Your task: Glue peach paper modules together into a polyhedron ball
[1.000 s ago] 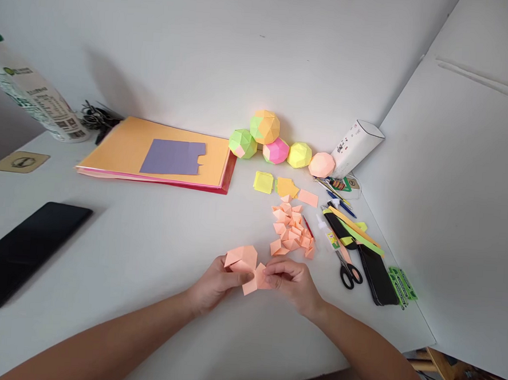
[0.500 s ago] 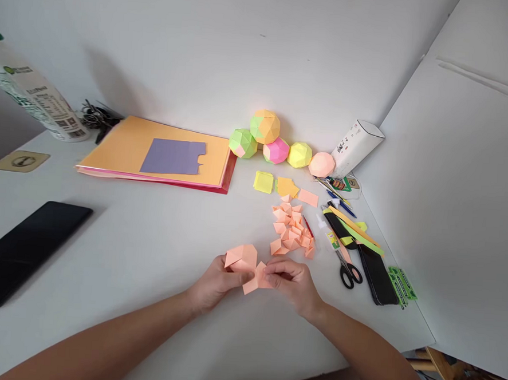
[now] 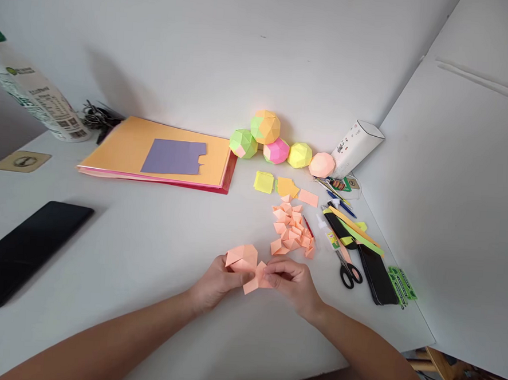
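My left hand [image 3: 214, 282] is closed round a partly built peach paper ball [image 3: 242, 257], thumb across its near side. At its right edge, my right hand [image 3: 294, 284] pinches a small folded peach paper piece [image 3: 262, 275] between thumb and fingers. The piece touches or meets the ball; whether the two are joined, I cannot tell. Just beyond my right hand lies a heap of folded peach paper pieces [image 3: 292, 229] on the white table [image 3: 148, 235].
Finished paper balls [image 3: 265, 127] are stacked at the wall. Scissors [image 3: 349, 271], a glue bottle [image 3: 332, 238] and a dark phone [image 3: 375, 275] lie at right. Coloured paper sheets [image 3: 123, 147] and a black tablet-like slab [image 3: 30, 254] are at left, near a large bottle [image 3: 44, 100].
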Tool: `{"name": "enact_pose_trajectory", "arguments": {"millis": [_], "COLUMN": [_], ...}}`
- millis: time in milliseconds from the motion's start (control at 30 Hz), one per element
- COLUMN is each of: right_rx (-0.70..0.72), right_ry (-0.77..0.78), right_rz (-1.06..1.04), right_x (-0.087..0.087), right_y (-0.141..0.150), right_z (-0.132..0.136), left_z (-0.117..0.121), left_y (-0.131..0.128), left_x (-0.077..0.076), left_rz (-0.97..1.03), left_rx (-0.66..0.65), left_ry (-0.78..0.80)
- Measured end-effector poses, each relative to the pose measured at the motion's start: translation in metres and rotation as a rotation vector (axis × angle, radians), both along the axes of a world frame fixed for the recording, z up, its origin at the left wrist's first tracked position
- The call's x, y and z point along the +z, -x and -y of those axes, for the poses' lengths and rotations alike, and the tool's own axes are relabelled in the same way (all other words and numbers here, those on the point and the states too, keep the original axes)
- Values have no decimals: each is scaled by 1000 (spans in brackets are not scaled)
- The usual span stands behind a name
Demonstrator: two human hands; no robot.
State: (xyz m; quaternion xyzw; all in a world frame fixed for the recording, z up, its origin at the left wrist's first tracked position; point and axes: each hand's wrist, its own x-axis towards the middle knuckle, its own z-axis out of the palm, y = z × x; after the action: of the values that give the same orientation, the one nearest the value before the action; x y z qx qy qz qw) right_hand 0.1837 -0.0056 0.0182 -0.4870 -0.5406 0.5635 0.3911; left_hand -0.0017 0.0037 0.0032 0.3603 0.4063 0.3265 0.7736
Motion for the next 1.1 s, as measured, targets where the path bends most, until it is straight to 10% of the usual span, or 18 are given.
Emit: {"name": "enact_pose_trajectory", "arguments": {"millis": [1100], "right_rx": [-34], "right_ry": [262], "right_rz": [-295], "right_x": [-9], "right_y": [5], "right_z": [1], "left_z": [1], "left_y": [-1], "left_x": [2], "left_rz": [118], "left_rx": [-117], "left_ry": [-104]}}
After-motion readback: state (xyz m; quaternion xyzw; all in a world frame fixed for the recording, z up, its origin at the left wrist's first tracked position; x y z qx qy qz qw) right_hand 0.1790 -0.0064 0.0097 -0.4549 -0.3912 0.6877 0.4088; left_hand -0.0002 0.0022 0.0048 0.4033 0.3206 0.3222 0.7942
